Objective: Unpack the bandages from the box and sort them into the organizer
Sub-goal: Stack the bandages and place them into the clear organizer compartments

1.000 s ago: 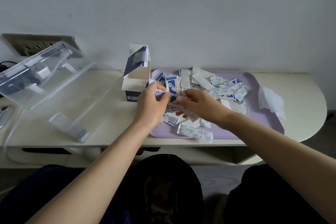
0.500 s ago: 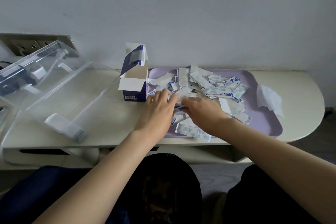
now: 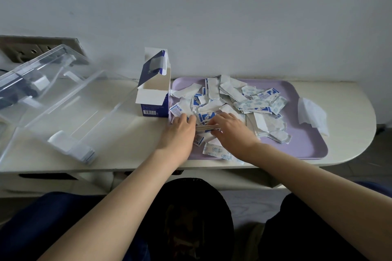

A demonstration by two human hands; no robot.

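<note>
Where loose bandages (image 3: 233,95) cover the purple tray (image 3: 301,146), left hand (image 3: 180,131) and right hand (image 3: 233,131) pinch a thin stack (image 3: 209,127) (edge-on) between them

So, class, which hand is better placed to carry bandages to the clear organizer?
Probably left: the left hand rests on the tray nearest the organizer; the right hand, holding bandages, would need to cross it.

Clear rectangular plastic organizer (image 3: 63,99) is reading glossy and smooth. Blue-and-white cardboard box (image 3: 152,99) is looking matt. White-and-blue paper-wrapped bandages (image 3: 231,93) are showing matt, slightly creased wrappers. Lilac rectangular plastic tray (image 3: 307,144) is looking smooth, satin. Cream tabletop (image 3: 350,99) is looking smooth, low-sheen.
</note>
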